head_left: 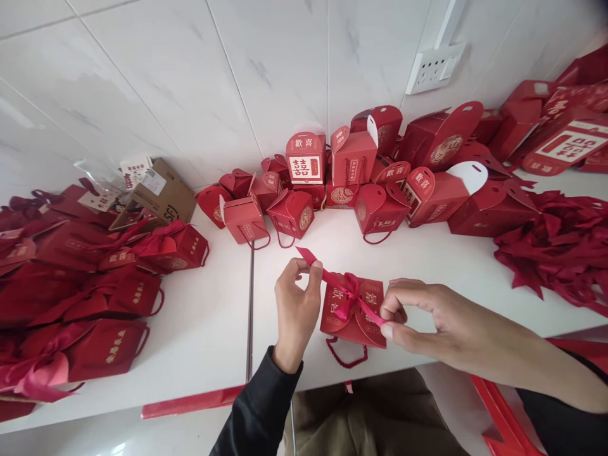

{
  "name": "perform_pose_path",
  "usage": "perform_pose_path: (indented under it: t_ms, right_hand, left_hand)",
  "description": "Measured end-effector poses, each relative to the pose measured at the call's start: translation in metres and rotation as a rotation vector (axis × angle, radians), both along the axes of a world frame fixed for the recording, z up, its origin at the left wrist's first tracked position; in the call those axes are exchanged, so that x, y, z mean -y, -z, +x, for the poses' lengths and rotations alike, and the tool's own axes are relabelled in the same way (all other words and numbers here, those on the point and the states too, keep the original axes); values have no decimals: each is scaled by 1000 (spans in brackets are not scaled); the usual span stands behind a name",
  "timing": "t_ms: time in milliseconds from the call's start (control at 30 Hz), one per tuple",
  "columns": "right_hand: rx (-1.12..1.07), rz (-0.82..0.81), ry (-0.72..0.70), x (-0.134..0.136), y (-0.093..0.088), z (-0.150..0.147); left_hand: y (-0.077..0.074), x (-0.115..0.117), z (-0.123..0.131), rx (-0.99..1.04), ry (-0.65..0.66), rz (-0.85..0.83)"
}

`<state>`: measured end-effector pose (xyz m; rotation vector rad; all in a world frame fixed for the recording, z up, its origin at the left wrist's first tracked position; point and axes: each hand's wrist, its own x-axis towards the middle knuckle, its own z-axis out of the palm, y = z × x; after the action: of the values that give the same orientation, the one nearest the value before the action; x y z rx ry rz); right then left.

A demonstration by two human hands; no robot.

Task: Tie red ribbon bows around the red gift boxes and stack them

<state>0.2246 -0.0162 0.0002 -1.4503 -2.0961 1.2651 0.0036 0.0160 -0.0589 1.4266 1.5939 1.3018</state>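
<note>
Ribbon [352, 291] lies in what I judge to be a bow across the top of a red box [365, 337], which rests on the white tabletop [204, 316] just below and right of the frame's centre. Fingers of the left hand [297, 310] are pinched together on the ribbon tail running to the upper left, its slanted tip projecting beyond the thumb. Fingers of the right hand [449, 320] are likewise pinched on the tail running to the lower right; whether they also touch the box's edge, I cannot tell. I assess the step as drawing the knot snug. From my remote position, I recommend a slow, equal and opposite pull, low and level, so that the box neither slides nor twists. Tension should stop once the knot sits firm; excess could, in my judgement, shrink the loops or crease the flaps. The loops should then be evened and spread. I note the cord handle [349, 366] droops clear below the box; I would avoid snagging it.
</note>
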Motion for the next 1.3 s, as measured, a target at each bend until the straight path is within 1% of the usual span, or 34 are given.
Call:
perform_pose_path:
  t_ms: [67, 133, 200, 233, 267, 300, 367, 400, 433, 533, 633, 800, 933, 1033, 1133, 1233, 1300]
  right_hand:
    - [-9, -36, -46, -3, -4, 4]
    - [-31, -36, -21, -8, -5, 6]
    - [-52, 41, 106, -14, -4, 5]
    - [-57, 97, 177, -18, -2, 4]
    - [-57, 145, 226, -21, 1, 1]
    - [-54, 182, 245, -24, 4, -2]
    - [-54, 219, 204, -31, 11, -8]
    - [-63, 230, 164, -33, 14, -12]
    - [-77, 240, 128, -36, 16, -15]
    - [-132, 252, 69, -41, 20, -23]
    - [-162, 261, 83, -42, 20, -26]
    - [-110, 335, 124, -41, 26, -27]
    - [-56, 368, 126, -42, 30, -28]
    - [-45, 390, 136, -43, 32, -28]
    - [-64, 407, 154, -45, 36, -27]
    - [-87, 412, 164, -46, 41, -28]
    - [-101, 413, 179, -45, 41, -28]
  left_hand:
    - [2, 2, 0, 7, -2, 5]
    - [-1, 10, 0, -3, -65, 39]
    - [-7, 26, 0, -64, -160, 80]
    - [-10, 35, 1, -116, -177, 96]
    - [-14, 45, 1, -179, -159, 109]
    - [-17, 54, 3, -245, -97, 122]
    - [-20, 69, 5, -372, 47, 137]
    - [-20, 74, 7, -417, 94, 137]
    - [-19, 77, 8, -445, 110, 134]
    - [-14, 78, 12, -422, 99, 135]
    - [-11, 77, 12, -358, 125, 138]
    - [-13, 82, 13, -315, 124, 93]
    - [-15, 88, 17, -293, 122, 57]
    - [-16, 93, 20, -263, 82, 18]
    - [-15, 99, 22, -253, 48, 13]
    - [-15, 103, 21, -235, 65, 1]
    - [-15, 104, 18, -218, 89, -10]
